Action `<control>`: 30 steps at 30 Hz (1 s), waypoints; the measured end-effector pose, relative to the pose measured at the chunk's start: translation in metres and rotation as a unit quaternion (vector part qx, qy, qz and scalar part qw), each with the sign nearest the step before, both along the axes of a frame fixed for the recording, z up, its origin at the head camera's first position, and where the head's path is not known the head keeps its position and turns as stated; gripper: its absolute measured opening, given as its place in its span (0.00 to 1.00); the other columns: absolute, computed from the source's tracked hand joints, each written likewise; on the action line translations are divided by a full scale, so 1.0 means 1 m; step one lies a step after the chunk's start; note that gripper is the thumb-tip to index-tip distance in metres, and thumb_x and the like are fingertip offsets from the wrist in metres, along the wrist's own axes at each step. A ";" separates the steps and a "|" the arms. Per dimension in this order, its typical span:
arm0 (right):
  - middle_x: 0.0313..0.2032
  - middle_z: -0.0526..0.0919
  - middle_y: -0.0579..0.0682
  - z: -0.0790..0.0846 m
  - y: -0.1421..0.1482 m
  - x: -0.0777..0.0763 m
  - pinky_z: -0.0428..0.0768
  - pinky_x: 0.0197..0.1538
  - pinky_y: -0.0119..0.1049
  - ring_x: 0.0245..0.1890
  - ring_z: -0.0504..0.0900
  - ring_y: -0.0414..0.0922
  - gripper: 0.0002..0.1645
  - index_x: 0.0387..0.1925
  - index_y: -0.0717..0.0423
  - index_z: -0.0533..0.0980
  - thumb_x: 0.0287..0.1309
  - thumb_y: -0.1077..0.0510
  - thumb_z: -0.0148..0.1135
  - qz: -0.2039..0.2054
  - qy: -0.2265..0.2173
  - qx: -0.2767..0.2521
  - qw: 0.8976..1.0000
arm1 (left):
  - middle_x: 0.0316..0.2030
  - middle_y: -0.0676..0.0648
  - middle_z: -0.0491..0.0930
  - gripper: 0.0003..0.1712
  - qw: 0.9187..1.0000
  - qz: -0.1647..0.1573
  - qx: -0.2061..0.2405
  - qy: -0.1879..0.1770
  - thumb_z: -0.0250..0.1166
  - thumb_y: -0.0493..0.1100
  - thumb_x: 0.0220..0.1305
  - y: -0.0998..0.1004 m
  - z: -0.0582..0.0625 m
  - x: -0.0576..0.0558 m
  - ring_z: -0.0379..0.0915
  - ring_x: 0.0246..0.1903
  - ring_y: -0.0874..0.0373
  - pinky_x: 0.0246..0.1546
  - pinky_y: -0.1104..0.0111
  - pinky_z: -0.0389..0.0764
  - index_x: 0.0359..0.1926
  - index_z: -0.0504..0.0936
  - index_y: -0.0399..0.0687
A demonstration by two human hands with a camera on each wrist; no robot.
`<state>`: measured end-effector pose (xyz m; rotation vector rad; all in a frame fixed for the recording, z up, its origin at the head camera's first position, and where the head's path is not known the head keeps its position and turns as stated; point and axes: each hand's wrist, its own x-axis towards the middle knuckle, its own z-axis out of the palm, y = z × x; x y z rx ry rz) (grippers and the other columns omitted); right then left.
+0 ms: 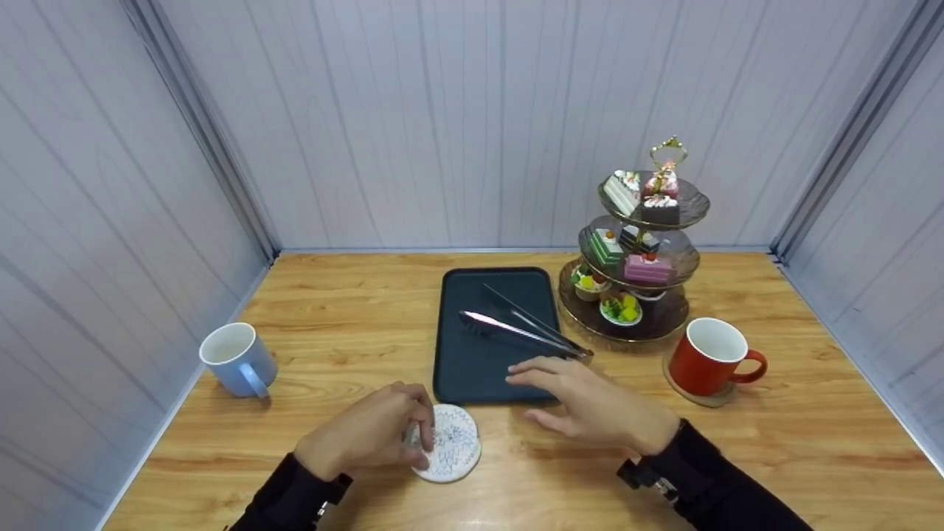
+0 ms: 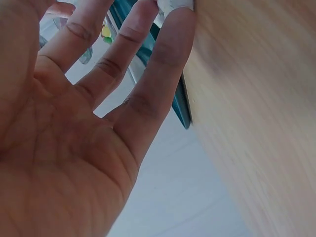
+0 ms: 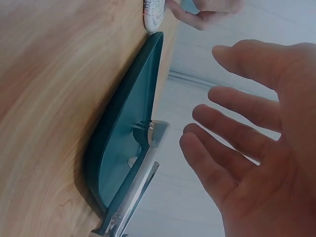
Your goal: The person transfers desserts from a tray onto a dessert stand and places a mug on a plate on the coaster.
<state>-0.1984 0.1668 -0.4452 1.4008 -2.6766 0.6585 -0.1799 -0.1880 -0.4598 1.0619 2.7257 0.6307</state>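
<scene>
A round white coaster point(image 1: 453, 446) with a fine blue pattern is at the front middle of the table, by the tray's near edge. What looks like a second rim juts out on its right. My left hand point(image 1: 372, 428) is at its left side, fingers bent down; thumb and fingertip seem to pinch its edge, the exact contact being partly hidden. In the right wrist view the coaster point(image 3: 154, 15) meets the left fingers. My right hand point(image 1: 582, 402) hovers over the tray's near right corner, holding nothing, its fingers point(image 3: 232, 138) loosely stretched.
Metal tongs point(image 1: 527, 332) lie across the dark tray point(image 1: 472, 376). Behind, at right, a three-tier stand point(image 1: 627, 328) bears several small cakes. A red mug point(image 1: 704, 365) rests on a coaster point(image 1: 700, 398) at right; a light blue mug point(image 1: 240, 365) stands at left. Walls close off the back and sides.
</scene>
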 end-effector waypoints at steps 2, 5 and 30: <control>0.72 0.77 0.48 0.001 -0.001 0.002 0.77 0.74 0.50 0.72 0.76 0.47 0.28 0.70 0.46 0.77 0.73 0.48 0.68 -0.006 -0.022 0.015 1.000 | 0.43 0.61 0.83 0.13 1.000 -0.001 0.000 0.003 0.87 0.46 0.48 0.003 0.000 0.001 0.78 0.44 0.65 0.64 0.57 0.78 0.27 0.89 0.64; 0.72 0.77 0.46 0.000 -0.002 0.006 0.78 0.73 0.49 0.72 0.77 0.45 0.27 0.69 0.46 0.78 0.74 0.47 0.67 -0.007 -0.034 0.031 0.999 | 0.45 0.62 0.82 0.13 1.000 0.007 -0.002 0.000 0.87 0.47 0.48 0.008 -0.001 0.003 0.76 0.44 0.63 0.53 0.65 0.80 0.28 0.89 0.66; 0.56 0.88 0.49 -0.010 -0.015 0.010 0.86 0.61 0.39 0.57 0.86 0.43 0.20 0.58 0.56 0.85 0.66 0.58 0.73 0.045 -0.046 0.055 0.996 | 0.46 0.58 0.82 0.11 1.000 -0.009 -0.002 0.019 0.85 0.51 0.52 0.062 -0.007 0.006 0.70 0.43 0.63 0.40 0.74 0.76 0.34 0.90 0.63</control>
